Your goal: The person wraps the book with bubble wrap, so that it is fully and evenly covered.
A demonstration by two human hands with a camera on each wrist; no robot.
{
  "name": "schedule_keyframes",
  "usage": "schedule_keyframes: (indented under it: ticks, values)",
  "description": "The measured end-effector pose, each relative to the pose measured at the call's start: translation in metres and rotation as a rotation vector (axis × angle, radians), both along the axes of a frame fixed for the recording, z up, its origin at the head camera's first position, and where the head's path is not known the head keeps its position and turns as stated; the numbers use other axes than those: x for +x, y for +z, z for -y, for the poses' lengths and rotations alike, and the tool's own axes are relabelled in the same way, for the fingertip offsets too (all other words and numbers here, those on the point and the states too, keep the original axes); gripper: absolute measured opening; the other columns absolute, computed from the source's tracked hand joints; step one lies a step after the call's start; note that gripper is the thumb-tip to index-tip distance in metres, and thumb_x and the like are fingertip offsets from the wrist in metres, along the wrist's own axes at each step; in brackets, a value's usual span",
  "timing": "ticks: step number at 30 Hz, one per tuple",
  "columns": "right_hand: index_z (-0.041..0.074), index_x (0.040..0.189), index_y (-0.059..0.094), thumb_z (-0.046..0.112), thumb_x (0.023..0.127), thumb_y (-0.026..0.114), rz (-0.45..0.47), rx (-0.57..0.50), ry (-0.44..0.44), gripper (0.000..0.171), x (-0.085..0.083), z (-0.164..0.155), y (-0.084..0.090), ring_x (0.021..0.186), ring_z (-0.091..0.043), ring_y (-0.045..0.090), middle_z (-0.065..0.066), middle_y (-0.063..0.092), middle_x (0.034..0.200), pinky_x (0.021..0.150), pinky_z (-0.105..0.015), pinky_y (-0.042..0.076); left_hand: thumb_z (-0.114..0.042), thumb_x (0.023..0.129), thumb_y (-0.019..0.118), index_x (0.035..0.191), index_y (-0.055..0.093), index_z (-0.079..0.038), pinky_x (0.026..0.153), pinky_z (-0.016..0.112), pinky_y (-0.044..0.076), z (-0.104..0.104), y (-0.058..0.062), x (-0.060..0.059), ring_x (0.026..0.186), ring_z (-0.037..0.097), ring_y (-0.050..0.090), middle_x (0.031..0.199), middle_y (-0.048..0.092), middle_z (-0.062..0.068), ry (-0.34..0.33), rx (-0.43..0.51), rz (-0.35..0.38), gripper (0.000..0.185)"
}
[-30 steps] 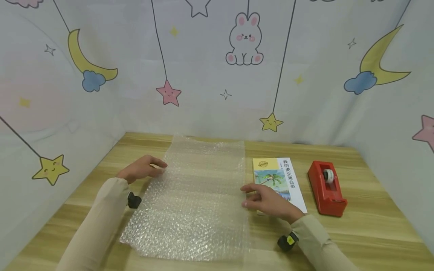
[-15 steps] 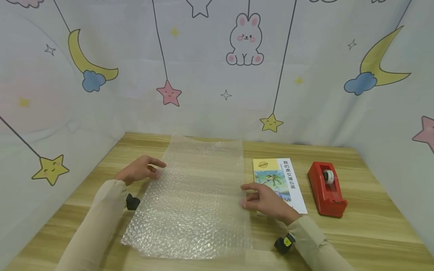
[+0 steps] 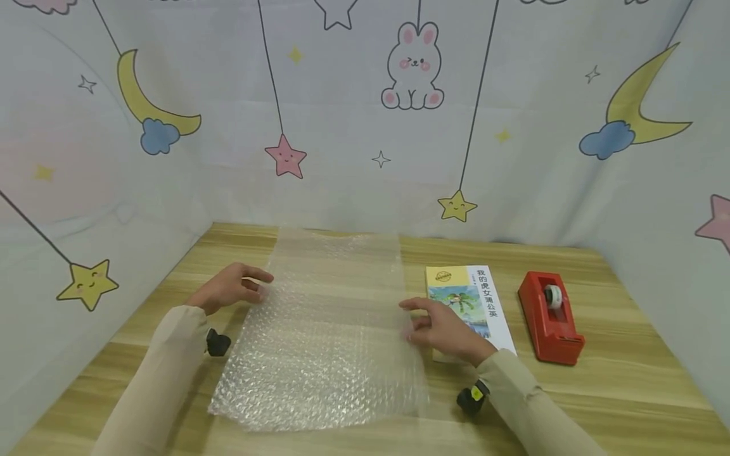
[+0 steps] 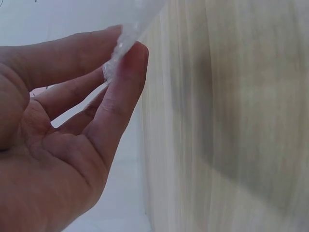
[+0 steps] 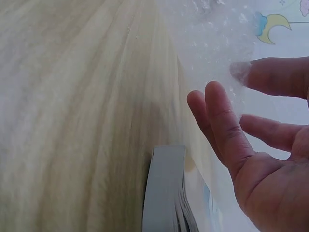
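Beside the bubble wrap (image 3: 325, 329), a book (image 3: 469, 304) reads 我的虎女蒲公英.

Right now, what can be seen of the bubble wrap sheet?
The bubble wrap sheet is a clear rectangle of small air bubbles, lying nearly flat on the wooden table, long side running away from the person. The wood shows through it. The left hand pinches its left edge between thumb and fingers; the right hand holds its right edge, just beside the book. The edges look slightly lifted and rippled.
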State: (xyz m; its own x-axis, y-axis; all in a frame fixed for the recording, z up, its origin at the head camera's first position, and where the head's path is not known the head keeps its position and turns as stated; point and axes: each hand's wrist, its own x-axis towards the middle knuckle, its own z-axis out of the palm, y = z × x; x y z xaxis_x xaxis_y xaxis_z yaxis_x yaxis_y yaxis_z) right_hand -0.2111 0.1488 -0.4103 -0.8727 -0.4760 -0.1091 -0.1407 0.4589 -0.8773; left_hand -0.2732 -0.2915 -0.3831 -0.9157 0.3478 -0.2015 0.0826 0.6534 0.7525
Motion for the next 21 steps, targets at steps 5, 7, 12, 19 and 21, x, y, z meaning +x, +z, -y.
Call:
schedule_keyframes:
  ticks: [5,7,12,19,21]
  values:
    - [0.006,0.139,0.056,0.013,0.092,0.070,-0.015,0.045,-0.004,0.049,0.001,0.003,0.001,0.130,-0.041,0.058,-0.018,0.053,0.147,0.101,-0.048,0.053,-0.007,0.092,0.070,0.139,0.053,0.008,0.094,0.040,0.057,0.004,-0.003,0.003,0.126,0.042,0.058,0.146,0.050,0.031,0.012,0.008,-0.001,0.052]
    - [0.005,0.138,0.056,0.014,0.092,0.070,-0.005,0.041,-0.005,0.049,0.002,0.004,0.002,0.134,-0.044,0.054,-0.017,0.054,0.147,0.103,-0.050,0.052,-0.007,0.092,0.069,0.139,0.052,0.009,0.093,0.038,0.057,0.005,-0.004,0.003,0.122,0.038,0.062,0.145,0.051,0.032,0.018,0.016,0.003,0.053]
    - [0.003,0.138,0.056,0.013,0.092,0.070,0.010,0.013,-0.003,0.050,0.004,0.005,0.003,0.132,-0.042,0.056,-0.019,0.053,0.147,0.097,-0.046,0.056,-0.008,0.092,0.070,0.139,0.052,0.009,0.093,0.037,0.056,0.008,-0.004,0.005,0.120,0.032,0.063,0.146,0.050,0.031,0.034,0.023,0.004,0.053]
    - [0.002,0.140,0.053,0.013,0.092,0.070,0.048,-0.021,-0.001,0.052,0.003,0.005,0.004,0.132,-0.040,0.057,-0.020,0.049,0.150,0.095,-0.042,0.057,-0.008,0.092,0.070,0.138,0.053,0.010,0.094,0.037,0.056,0.011,-0.003,0.009,0.126,0.042,0.058,0.147,0.049,0.032,0.047,0.026,0.009,0.053]
    - [0.003,0.140,0.053,0.014,0.092,0.069,0.048,-0.015,0.002,0.052,0.003,0.005,0.004,0.135,-0.044,0.053,-0.019,0.049,0.151,0.099,-0.046,0.055,-0.008,0.092,0.071,0.138,0.053,0.010,0.094,0.036,0.056,0.012,-0.002,0.010,0.129,0.045,0.055,0.147,0.048,0.033,0.051,0.019,0.006,0.053]
